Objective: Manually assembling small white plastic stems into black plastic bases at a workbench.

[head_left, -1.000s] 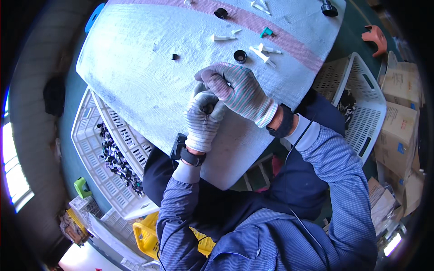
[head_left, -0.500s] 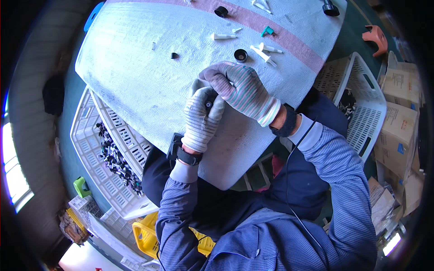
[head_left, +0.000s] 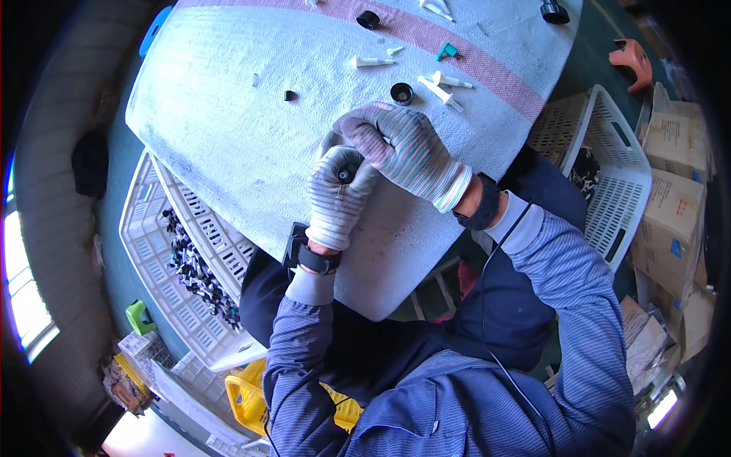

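Note:
My left hand (head_left: 338, 199), in a striped grey glove, is closed around a small black round part (head_left: 346, 176) whose end pokes out of the curled fingers. Against its fingertips rests my right hand (head_left: 407, 147), gloved too, with the fingers pinched together; whatever they grip is hidden. Just beyond the right hand lies a black ring-shaped cap (head_left: 401, 94). Beside that cap are two white tapered nozzles (head_left: 437, 91). A third white nozzle (head_left: 371, 62) lies farther left, and a small black cylinder (head_left: 290, 96) sits left of the hands.
The work surface is covered with white woven sheeting (head_left: 221, 114). A teal clip-like piece (head_left: 448, 52) and black caps (head_left: 368, 20) lie at its far side. White crates (head_left: 141, 221) holding small parts stand left and right below it. Cardboard boxes (head_left: 670, 213) are stacked at right.
My left hand has shifted slightly, and the black part's end now faces up more plainly. The right hand keeps almost the same pinch.

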`<state>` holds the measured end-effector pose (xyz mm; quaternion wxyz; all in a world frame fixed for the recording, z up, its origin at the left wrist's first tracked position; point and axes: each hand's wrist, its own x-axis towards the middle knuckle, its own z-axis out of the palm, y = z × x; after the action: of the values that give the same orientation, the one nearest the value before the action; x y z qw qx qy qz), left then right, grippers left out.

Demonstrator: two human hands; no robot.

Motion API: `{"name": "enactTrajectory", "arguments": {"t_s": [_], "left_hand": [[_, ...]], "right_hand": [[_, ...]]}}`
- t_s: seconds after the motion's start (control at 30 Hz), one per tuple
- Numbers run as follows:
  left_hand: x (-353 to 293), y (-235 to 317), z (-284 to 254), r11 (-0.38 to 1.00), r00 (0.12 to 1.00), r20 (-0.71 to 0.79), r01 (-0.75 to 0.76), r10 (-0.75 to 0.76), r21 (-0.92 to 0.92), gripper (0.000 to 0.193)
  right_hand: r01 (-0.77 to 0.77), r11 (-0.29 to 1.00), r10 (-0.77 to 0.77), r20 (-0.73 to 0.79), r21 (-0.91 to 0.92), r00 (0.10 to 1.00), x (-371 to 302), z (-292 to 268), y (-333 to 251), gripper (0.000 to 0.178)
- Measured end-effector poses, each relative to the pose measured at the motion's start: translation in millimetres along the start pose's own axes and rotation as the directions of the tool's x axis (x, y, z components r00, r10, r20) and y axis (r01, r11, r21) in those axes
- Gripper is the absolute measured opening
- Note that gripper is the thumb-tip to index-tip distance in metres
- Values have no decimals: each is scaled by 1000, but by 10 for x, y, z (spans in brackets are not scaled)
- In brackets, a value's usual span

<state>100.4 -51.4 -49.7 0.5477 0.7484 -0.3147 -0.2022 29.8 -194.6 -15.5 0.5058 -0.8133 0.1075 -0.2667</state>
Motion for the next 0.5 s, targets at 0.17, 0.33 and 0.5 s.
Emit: {"name": "enactTrajectory", "arguments": {"t_s": [0.17, 0.33, 0.5], "left_hand": [[-32, -56, -19, 994, 999, 17, 43, -45, 103, 20], [41, 108, -59, 978, 981, -164, 72, -106, -198, 16], [234, 363, -171, 959, 976, -168, -172, 135, -227, 11]], "right_hand": [[-7, 1000, 7, -9, 14, 1000, -12, -10, -5, 26], [24, 1000, -24, -36, 8, 999, 17, -35, -31, 25], [21, 1000, -21, -50, -3, 999, -1, -78, -12, 23]]}}
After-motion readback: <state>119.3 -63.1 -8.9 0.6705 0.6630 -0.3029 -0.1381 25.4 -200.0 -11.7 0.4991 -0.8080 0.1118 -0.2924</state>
